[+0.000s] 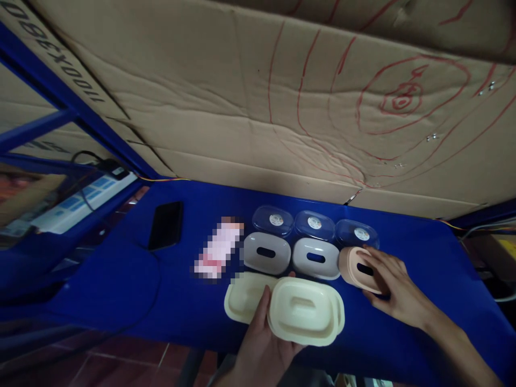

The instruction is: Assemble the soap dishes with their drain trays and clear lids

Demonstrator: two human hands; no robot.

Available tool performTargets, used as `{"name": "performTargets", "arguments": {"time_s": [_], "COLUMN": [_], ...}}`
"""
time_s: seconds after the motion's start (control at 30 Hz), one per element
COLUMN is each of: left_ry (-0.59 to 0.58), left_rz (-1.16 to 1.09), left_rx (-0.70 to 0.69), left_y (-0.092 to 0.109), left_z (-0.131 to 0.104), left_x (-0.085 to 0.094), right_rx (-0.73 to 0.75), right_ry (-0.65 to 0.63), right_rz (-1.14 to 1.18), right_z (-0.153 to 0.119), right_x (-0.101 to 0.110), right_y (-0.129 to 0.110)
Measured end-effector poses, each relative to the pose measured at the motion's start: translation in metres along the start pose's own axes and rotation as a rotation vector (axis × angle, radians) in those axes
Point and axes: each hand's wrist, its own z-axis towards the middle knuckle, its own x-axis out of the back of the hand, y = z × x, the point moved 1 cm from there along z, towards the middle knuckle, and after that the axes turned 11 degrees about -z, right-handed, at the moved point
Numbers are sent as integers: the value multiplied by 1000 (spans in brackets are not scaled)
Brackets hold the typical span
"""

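My left hand (268, 344) grips a cream oval tray (304, 312) with a raised bar at its middle; a doubled rim shows at its right side. Behind the thumb lies a second cream oval tray (245, 301), partly covered. Over on the right, my right hand (397, 287) has its fingers round a peach-beige oval piece (350, 263) with a dark slot. To the left of that stand two pale grey slotted oval pieces, a nearer one (316, 271) and a farther one (266, 267).
Along the back lie three clear plastic oval pieces (262, 220) with round stickers. A black phone (165, 226) and a blurred-out pink item (220, 247) lie on the blue table (116, 285). Cardboard (201, 107) walls the back; a power strip (88, 199) is at left.
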Motion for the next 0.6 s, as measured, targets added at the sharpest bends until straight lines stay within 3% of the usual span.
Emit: {"name": "performTargets", "arguments": {"time_s": [0.33, 0.4, 0.5, 0.6], "left_ry": [-45, -45, -51, -58], "left_rz": [25, 14, 6, 26], "left_rx": [18, 25, 24, -6], "left_y": [-7, -8, -13, -22], "left_z": [2, 4, 7, 10], "left_x": [9, 10, 12, 13], "right_rx": [-18, -14, -4, 136], "right_ry": [-11, -7, 35, 29], "right_rz": [-11, 0, 44, 122], "right_z": [-7, -7, -6, -2], "right_x": [-9, -4, 18, 43], "right_y": [12, 6, -30, -90]}}
